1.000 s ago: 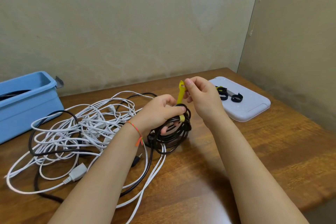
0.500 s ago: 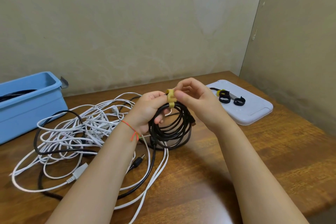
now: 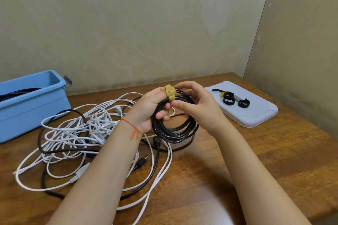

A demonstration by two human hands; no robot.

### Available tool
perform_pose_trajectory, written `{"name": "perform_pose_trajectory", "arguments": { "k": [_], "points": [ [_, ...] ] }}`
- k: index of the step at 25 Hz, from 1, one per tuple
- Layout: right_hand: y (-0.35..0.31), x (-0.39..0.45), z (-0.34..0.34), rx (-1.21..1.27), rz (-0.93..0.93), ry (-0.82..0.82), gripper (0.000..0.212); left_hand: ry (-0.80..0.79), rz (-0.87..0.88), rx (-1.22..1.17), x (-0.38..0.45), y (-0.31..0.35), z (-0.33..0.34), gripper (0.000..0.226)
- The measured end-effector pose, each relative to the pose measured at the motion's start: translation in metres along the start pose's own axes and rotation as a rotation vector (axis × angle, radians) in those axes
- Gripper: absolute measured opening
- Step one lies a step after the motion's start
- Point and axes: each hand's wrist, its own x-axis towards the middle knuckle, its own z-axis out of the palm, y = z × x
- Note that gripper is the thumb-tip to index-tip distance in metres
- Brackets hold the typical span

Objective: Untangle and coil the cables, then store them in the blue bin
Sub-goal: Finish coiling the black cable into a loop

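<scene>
Left hand: I see my left hand (image 3: 148, 109) curled around the left side of the black coil (image 3: 174, 124), fingers through its middle, thumb up near the top by the yellow strap (image 3: 170, 93).
Right hand: my right hand (image 3: 196, 104) pinches the top of the same coil just beside the strap, thumb in front, fingers behind the strands.
Black coil: I have it held upright above the counter (image 3: 256, 160), between both hands, several loops lying neatly together; the yellow strap is wrapped round the bundle at the top, with a short tab standing up.
Loose cables: a tangle of white cables (image 3: 87, 128) lies on the counter to the left of my forearm, mixed with a thicker black cable (image 3: 54, 149); a white plug (image 3: 80, 171) and a small black plug (image 3: 141, 161) lie near my left forearm.
Blue bin: I see the blue bin (image 3: 33, 107) at the far left of the counter near the wall, well apart from the coil; a dark cable shows inside it.
White tray: a white tray (image 3: 256, 117) sits on the counter to the right of my hands, carrying black strap rings (image 3: 228, 100) and one yellow bit I cannot make out clearly.
Wrist: a thin orange thread band (image 3: 132, 128) is around my left wrist.
</scene>
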Motion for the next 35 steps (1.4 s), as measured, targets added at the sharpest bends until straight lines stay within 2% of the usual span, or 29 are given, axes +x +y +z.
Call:
{"name": "perform_pose_trajectory", "arguments": {
  "k": [4, 8, 14, 18, 20, 24, 29, 35],
  "points": [
    [0.003, 0.001, 0.003, -0.080, -0.036, 0.066, 0.029, 0.046, 0.026, 0.050, 0.002, -0.001, 0.001, 0.021],
    [0.007, 0.002, 0.007, -0.191, -0.059, 0.108, 0.022, 0.167, 0.092, 0.208, 0.005, -0.003, 0.002, 0.014],
    [0.011, 0.002, 0.019, -0.262, -0.181, 0.226, 0.022, 0.255, 0.144, 0.183, 0.008, -0.007, 0.002, 0.014],
    [0.012, 0.004, 0.021, -0.282, -0.253, 0.267, 0.015, 0.286, 0.145, 0.197, 0.009, -0.009, 0.004, 0.022],
    [0.013, 0.005, 0.020, -0.255, -0.227, 0.239, 0.013, 0.304, 0.145, 0.209, 0.010, -0.009, 0.004, 0.022],
    [0.009, 0.004, 0.015, -0.081, -0.050, 0.135, 0.010, 0.354, 0.145, 0.294, 0.010, -0.011, 0.001, 0.021],
    [0.000, 0.000, -0.001, 0.098, 0.122, -0.030, 0.007, 0.311, 0.130, 0.389, 0.010, -0.013, -0.002, 0.027],
    [0.002, 0.001, -0.012, 0.036, 0.184, -0.136, 0.011, 0.253, 0.105, 0.505, 0.009, -0.017, -0.001, 0.025]
  ]
}}
